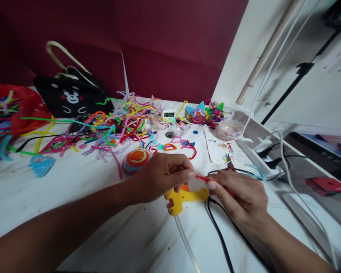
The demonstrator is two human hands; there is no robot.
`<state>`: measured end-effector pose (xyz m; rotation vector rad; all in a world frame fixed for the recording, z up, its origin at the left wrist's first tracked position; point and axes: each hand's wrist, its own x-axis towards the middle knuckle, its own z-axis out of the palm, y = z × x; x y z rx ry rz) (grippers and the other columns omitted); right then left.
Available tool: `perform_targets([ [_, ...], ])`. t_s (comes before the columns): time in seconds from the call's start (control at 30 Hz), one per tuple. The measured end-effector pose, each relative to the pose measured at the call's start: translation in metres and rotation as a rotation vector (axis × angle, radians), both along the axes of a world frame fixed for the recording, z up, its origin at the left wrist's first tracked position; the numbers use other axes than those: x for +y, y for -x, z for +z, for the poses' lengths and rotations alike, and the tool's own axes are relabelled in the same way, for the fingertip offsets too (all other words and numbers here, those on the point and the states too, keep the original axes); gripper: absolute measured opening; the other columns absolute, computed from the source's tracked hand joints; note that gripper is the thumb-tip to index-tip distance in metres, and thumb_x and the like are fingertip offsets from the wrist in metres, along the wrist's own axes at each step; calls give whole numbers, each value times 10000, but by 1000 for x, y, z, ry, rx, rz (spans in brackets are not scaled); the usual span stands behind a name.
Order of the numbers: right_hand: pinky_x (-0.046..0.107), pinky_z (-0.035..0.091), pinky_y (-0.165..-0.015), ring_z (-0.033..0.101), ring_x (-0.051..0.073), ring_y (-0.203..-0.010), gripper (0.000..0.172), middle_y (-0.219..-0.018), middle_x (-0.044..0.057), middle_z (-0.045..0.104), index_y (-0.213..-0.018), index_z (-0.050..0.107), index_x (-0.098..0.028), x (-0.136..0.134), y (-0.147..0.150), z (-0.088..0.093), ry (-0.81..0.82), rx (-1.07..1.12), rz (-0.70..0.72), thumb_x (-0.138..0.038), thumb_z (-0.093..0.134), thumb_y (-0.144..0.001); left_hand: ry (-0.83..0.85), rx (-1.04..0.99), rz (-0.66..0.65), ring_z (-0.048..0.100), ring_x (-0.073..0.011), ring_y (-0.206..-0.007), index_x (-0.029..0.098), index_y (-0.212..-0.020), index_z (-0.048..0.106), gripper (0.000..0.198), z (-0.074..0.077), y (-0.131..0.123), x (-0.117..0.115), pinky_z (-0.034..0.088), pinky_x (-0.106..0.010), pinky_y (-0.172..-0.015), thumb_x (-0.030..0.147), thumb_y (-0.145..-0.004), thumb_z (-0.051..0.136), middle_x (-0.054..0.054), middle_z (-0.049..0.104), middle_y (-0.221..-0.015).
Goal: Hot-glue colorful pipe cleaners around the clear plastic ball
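Note:
A short red pipe cleaner (202, 178) stretches between my two hands. My left hand (166, 176) pinches one end of it between thumb and fingers. The other end sits in the pinch of my right hand (241, 195), whose remaining fingers curl out of sight. Just below lies a yellow hot glue gun (187, 198) on the white table, a clear glue stick trailing from it and a black cord at its other end. Beyond my left hand rests a round coiled piece (135, 161) in orange, blue and pink. Pliers (230, 163) lie behind my right hand.
A tangled heap of coloured pipe cleaners (127, 121) spreads across the back. Behind it stand a black bag (71, 93), a small digital clock (168, 113) and two decorated figures (197, 112). A clear bowl (230, 129) and a power strip (261, 161) are at right.

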<state>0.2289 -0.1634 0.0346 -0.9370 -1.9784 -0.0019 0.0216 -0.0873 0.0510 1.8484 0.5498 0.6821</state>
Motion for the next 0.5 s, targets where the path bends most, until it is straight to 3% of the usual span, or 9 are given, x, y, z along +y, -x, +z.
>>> perform_targets([
  [0.33, 232, 454, -505, 625, 124, -504, 168, -602, 14, 685, -807, 691, -156, 3, -3, 0, 36, -18, 9, -103, 591, -931, -83, 62, -4, 575, -76, -522, 130, -823, 645, 168, -2, 2, 5, 464, -151, -505, 247, -914, 566, 24, 616, -593],
  [0.5, 218, 449, -475, 597, 105, -471, 177, -582, -21, 673, -784, 693, -202, 2, -9, 1, 108, 149, -88, -173, 615, -941, -134, 28, 157, 594, -80, -512, 139, -800, 627, 166, 3, 8, 18, 471, -160, -488, 271, -892, 586, 18, 633, -630],
])
